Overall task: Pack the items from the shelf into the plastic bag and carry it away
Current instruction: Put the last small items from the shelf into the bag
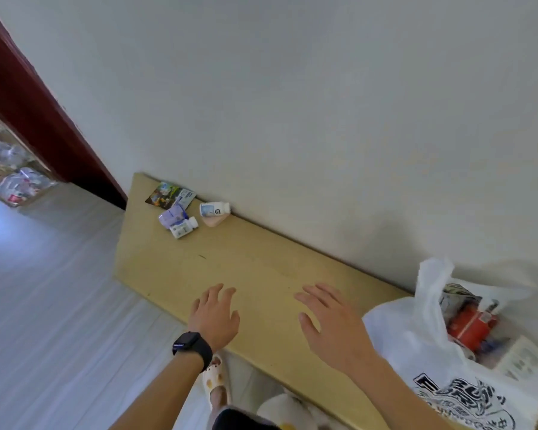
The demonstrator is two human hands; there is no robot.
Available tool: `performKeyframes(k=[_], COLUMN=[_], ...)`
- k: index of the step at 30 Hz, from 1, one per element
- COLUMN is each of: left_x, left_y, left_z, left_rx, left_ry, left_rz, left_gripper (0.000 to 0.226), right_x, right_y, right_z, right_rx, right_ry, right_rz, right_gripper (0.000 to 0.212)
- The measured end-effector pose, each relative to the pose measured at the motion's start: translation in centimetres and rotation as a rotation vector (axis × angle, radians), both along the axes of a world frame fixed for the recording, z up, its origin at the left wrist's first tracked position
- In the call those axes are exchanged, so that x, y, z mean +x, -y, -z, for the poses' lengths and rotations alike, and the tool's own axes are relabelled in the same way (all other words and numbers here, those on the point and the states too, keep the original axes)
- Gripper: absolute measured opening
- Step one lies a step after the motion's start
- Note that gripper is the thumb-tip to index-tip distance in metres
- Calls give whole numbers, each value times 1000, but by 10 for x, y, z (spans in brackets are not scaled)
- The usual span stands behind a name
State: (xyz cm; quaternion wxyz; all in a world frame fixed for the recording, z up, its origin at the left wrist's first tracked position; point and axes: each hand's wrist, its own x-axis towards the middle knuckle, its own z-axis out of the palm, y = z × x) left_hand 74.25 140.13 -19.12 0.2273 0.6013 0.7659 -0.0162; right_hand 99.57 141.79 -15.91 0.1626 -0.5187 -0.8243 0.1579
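Both hands empty over the shelf; items unpacked at the far end.

The person's left hand [215, 315], with a black smartwatch [191, 344] on the wrist, and right hand [330, 324] are over the wooden shelf [246, 274], fingers spread and gripping nothing; contact with the surface cannot be told. Two small white bottles [215, 209] lie on their sides beside a purple packet [173, 216] and a colourful card [163, 193], against the wall, well apart from the hands. The white plastic bag [416, 346] stands open just right of the right hand, a red carton [471, 327] inside.
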Motion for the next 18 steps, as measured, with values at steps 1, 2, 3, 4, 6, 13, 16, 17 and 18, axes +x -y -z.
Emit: performKeyframes(k=[1,2,3,4,6,13,16,17,18], left_x=[-19,-37,-56,-74,-110,-225,-259,-268,-275], left_y=[-1,-4,-8,-14,-30,-108,-129,-133,-134], left_z=[9,17,26,34,52,109,127,132,138], left_rx=[-33,-62,-89,-117,-170,-308,-324,-342,-361], left_ry=[-11,-21,-28,-30,-17,-6,-17,-13,-3], left_rz=[-12,-21,-27,-31,-40,-24,7,26,41], left_gripper=[56,56,56,56,57,69,75,77,80], right_x=[-17,-35,-52,-69,-105,-230,-278,-293,-306], right_y=[-8,-17,-27,-38,-63,-178,-232,-249,-264], right_z=[9,16,21,26,34,67,77,80,84], right_rx=[-58,-116,-173,-231,-321,-436,-427,-414,-397], right_ry=[55,109,154,188,232,355,391,402,411], right_rz=[-29,-56,-81,-103,-118,-83,-62,-54,-45], right_gripper=[41,44,46,47,48,55,59,61,63])
